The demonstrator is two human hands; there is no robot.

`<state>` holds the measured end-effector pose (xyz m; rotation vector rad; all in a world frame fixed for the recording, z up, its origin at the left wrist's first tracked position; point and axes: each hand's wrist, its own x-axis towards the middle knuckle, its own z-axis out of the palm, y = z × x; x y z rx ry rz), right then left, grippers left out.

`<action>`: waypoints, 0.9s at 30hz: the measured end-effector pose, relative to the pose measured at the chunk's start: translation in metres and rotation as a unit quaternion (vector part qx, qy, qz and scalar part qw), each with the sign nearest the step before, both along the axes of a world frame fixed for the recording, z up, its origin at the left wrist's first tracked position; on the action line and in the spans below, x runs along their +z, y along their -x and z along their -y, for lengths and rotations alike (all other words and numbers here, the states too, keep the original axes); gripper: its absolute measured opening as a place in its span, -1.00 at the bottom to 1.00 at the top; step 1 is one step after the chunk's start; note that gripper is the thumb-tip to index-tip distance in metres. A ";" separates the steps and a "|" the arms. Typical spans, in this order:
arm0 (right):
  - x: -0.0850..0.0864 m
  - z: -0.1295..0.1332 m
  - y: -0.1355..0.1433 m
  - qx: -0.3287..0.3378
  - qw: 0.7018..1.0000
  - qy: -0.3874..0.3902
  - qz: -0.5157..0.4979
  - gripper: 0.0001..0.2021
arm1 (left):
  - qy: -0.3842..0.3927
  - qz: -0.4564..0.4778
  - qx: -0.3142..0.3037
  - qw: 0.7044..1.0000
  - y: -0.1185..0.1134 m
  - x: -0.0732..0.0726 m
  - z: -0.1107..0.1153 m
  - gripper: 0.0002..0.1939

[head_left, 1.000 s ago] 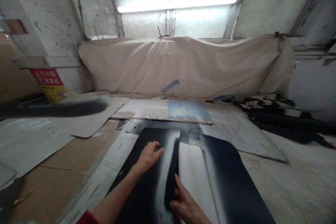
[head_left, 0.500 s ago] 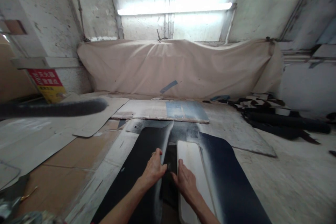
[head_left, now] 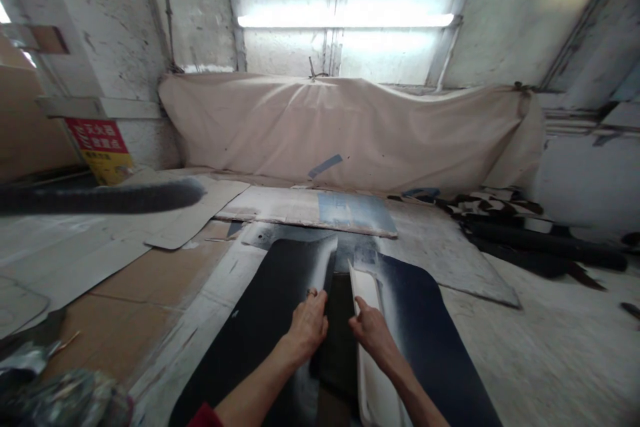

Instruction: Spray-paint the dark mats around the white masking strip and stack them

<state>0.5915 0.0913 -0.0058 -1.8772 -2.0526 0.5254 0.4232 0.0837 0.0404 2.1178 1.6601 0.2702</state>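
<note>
My left hand [head_left: 309,321] is closed on the raised, whitish inner edge of a black sheet [head_left: 260,327]. My right hand [head_left: 371,328] is closed on the left edge of a long white panel [head_left: 383,383], whose edge stands slightly lifted. Between the hands a dark strip [head_left: 339,333] lies on the table. To the right of the white panel lies a dark blue sheet [head_left: 435,327] with a pale, powdery inner edge. My thumbs and fingertips are partly hidden against the edges.
A flat board with a blue patch [head_left: 350,210] lies behind the sheets. Dark rolls [head_left: 545,240] and scraps are at the right. Large grey sheets [head_left: 100,233] cover the left, with a dark bar [head_left: 110,197] above them. A camouflage-patterned item [head_left: 75,400] is at lower left.
My hands have moved apart. The black sheet's inner edge and the white panel's left edge are now lifted, widening the gap over the dark strip. The view has shifted slightly.
</note>
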 end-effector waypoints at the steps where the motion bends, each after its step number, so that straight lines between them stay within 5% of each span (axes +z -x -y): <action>1: -0.002 -0.001 -0.004 0.000 1.000 0.004 -0.017 -0.61 | 0.010 -0.008 -0.006 1.000 -0.008 0.000 0.003 -0.62; 6: -0.007 -0.001 -0.007 -0.031 0.999 0.005 -0.041 -0.56 | 0.048 -0.037 -0.008 0.998 -0.037 -0.011 0.014 -0.56; 11: 0.001 0.004 0.001 -0.052 0.998 0.010 -0.017 -0.58 | 0.068 -0.026 -0.005 0.997 -0.041 -0.022 0.028 -0.57; 19: 0.002 0.005 0.006 -0.050 0.999 0.014 -0.008 -0.58 | 0.061 0.043 -0.082 0.994 -0.008 0.004 0.055 -0.66; 27: -0.003 0.001 0.009 -0.041 0.999 0.016 -0.004 -0.59 | 0.048 -0.008 -0.139 0.989 -0.014 -0.002 0.057 -0.69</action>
